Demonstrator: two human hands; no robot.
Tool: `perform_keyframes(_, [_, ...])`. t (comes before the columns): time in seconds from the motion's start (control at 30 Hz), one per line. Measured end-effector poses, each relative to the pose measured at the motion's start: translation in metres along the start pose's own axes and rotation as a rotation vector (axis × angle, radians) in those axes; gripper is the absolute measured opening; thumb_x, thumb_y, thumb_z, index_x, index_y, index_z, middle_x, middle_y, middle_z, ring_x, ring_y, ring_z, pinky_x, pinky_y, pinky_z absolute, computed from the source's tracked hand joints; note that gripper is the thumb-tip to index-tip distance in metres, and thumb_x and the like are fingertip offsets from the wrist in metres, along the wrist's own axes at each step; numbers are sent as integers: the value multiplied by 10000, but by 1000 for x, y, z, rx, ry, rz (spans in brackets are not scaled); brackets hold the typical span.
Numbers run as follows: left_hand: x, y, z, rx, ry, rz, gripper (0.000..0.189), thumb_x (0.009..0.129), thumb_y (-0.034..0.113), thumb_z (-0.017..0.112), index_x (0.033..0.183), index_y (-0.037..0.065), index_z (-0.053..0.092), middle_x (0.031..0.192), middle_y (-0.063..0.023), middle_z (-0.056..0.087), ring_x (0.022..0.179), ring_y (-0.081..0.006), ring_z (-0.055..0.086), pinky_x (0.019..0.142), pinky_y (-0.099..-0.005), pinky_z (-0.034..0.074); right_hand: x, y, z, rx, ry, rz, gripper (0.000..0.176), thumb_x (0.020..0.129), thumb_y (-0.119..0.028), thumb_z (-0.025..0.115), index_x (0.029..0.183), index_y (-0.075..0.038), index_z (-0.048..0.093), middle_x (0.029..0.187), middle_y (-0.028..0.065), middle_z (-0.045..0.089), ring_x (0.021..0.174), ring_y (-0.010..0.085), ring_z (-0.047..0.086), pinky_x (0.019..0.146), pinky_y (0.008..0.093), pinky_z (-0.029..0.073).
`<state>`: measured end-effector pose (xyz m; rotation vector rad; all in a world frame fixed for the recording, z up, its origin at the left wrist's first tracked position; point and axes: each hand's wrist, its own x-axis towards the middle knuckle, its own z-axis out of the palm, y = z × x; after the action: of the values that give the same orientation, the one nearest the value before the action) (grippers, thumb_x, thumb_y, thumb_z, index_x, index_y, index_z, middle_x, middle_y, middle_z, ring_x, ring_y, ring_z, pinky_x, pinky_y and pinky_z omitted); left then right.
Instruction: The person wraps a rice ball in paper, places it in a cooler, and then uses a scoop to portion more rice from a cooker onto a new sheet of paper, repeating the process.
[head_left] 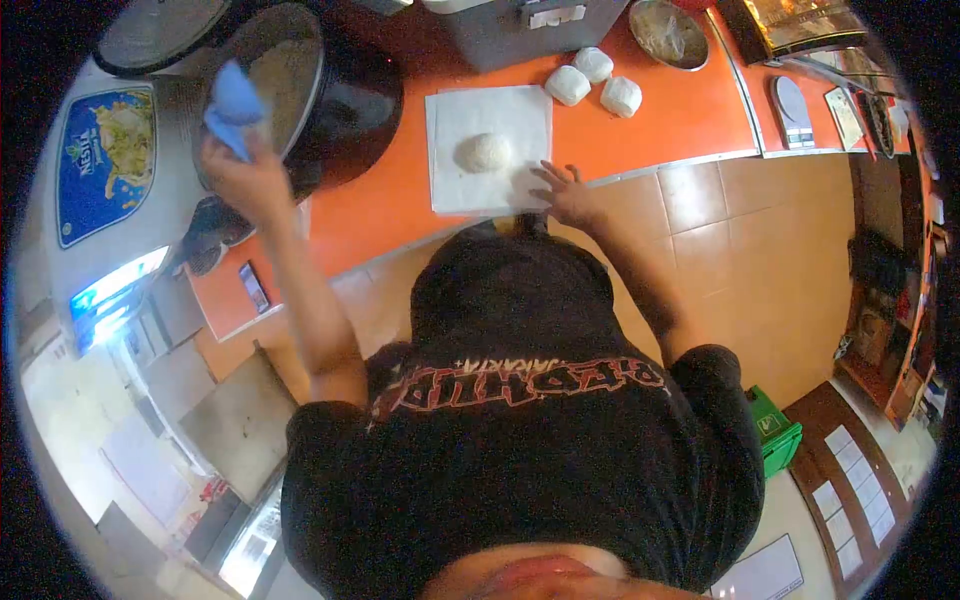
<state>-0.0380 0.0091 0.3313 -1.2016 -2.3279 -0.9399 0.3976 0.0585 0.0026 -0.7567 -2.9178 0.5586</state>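
Note:
My left hand [248, 180] is raised at the rim of a large dark pot [360, 110], its fingers closed on a blue scoop [238, 98]. Pale grainy food shows inside the pot. On the orange counter lies a sheet of white paper [455, 112] with a rounded pale mound [484, 152] on it. Beside the paper's right edge is my right hand [566, 196], fingers spread and holding nothing. Just beyond it to the upper right sit three white wrapped bundles [594, 65].
A metal bowl [669, 36] stands at the counter's back right, and a grey container [520, 35] at the back middle. Farther right lies a small scale [791, 112]. A phone [254, 287] rests near the counter's left front edge.

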Motion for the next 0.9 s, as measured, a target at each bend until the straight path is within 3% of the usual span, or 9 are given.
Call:
perform_keyframes(0.1, [40, -34, -12, 345, 364, 384, 475, 882, 237, 740, 1196, -54, 536, 1084, -236, 625, 992, -379, 630, 880, -465, 487, -8, 4, 5, -50, 112, -55, 246, 808, -230, 750, 1049, -178, 741, 1329, -8, 630, 1389, 217, 454, 1087, 573, 322])
perform_keyframes(0.2, [-8, -18, 8, -184, 274, 355, 339, 898, 223, 716, 1122, 2, 589, 983, -177, 658, 923, -357, 640, 864, -447, 494, 1, -12, -12, 30, 296, 83, 146, 827, -212, 750, 971, -187, 746, 1128, -43, 725, 1267, 190, 565, 1040, 537, 347])
perform_keyframes(0.27, [-73, 6, 30, -485, -269, 259, 187, 910, 185, 682, 1027, 47, 635, 937, -142, 681, 883, -344, 648, 847, -452, 500, 6, -18, -17, 74, 248, 173, 113, 834, -199, 754, 945, -182, 753, 1071, -29, 740, 1208, 176, 603, 1026, 513, 355])
perform_keyframes(0.3, [-100, 19, 39, -469, -419, 374, 122, 906, 161, 672, 980, 64, 663, 923, -128, 690, 876, -334, 650, 818, -445, 512, 8, -20, -18, 96, 224, 219, 97, 837, -193, 756, 933, -179, 757, 1043, -23, 748, 1179, 168, 621, 1020, 502, 359])
perform_keyframes(0.4, [-179, 11, 106, -422, -976, 464, 221, 850, 195, 718, 1033, 80, 669, 990, -114, 690, 955, -338, 640, 866, -452, 502, 23, -33, -54, 320, 135, 406, 78, 820, -186, 773, 894, -164, 766, 987, -13, 760, 1050, 162, 687, 992, 468, 375])
perform_keyframes(0.5, [-228, 1, 144, -335, -1093, 585, 298, 818, 220, 741, 1078, 95, 665, 1115, -99, 667, 1066, -326, 608, 933, -448, 478, 32, -30, -61, 384, 31, 506, 65, 817, -192, 782, 861, -147, 765, 964, -1, 762, 928, 186, 714, 942, 454, 447])
perform_keyframes(0.7, [-241, -10, 176, -382, -1087, 587, 391, 788, 273, 760, 1136, 118, 670, 1157, -93, 645, 1087, -320, 598, 938, -444, 478, 40, -15, -34, 819, 302, 456, 71, 904, -68, 682, 924, -15, 639, 954, 156, 731, 838, 275, 703, 792, 375, 562])
perform_keyframes(0.8, [-239, -12, 182, -370, -1056, 580, 305, 794, 236, 744, 1075, 123, 710, 1087, -98, 671, 1034, -325, 615, 901, -453, 484, 44, -16, -30, 736, 350, 504, 64, 928, 4, 604, 968, 11, 554, 885, 197, 688, 830, 299, 699, 769, 377, 553])
perform_keyframes(0.9, [-244, -18, 194, -326, -807, 518, 197, 810, 218, 722, 980, 122, 746, 973, -87, 696, 979, -321, 630, 859, -457, 486, 44, -23, -31, 643, 423, 543, 72, 927, -63, 596, 993, -46, 573, 903, 161, 695, 859, 339, 701, 762, 437, 542])
